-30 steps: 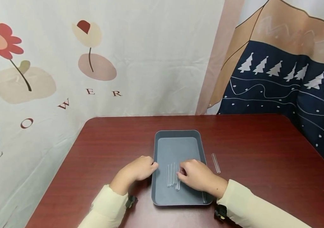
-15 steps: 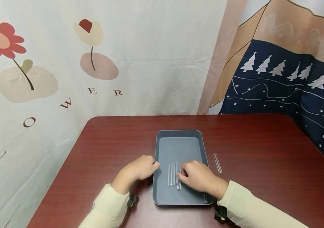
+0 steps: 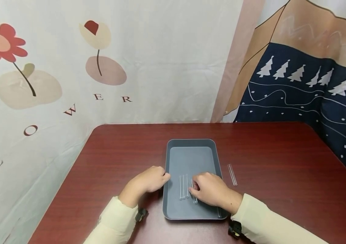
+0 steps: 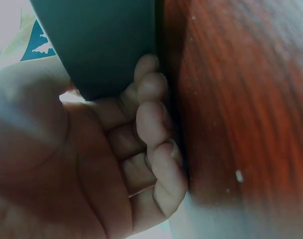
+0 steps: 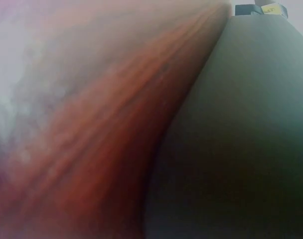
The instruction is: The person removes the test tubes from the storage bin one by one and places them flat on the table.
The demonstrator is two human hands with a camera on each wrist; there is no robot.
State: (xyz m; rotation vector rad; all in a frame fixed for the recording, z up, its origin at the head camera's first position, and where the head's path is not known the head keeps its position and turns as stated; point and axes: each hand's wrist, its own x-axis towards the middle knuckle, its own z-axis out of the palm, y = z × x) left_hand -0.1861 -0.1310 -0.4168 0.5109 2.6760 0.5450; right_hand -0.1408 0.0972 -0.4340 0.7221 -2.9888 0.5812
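Since the earlier picture, one clear tube (image 3: 195,201) has slid a bit to the right, away from the row of tubes (image 3: 184,187). Going left to right from my far-off seat, I see the left hand (image 3: 150,179) holding the left side of the gray tray (image 3: 191,159). Next comes the row, lying flat in the tray. Then the right hand (image 3: 211,189) seems to pinch the clear tube, though its fingertips are partly hidden. Under that wrist a corner tube (image 3: 219,212) lies at the tray's near right. Farthest right, a lone tube (image 3: 232,175) lies on the red-brown table (image 3: 267,162).

I think the tubes are light, stiff and slippery, and might crack if they are glass. I'd take one softly by its middle.

The left wrist view shows bent fingers along the tray's outside, which the head view hides. The right wrist view shows only table and what looks like tray wall, mostly, with no tubes.
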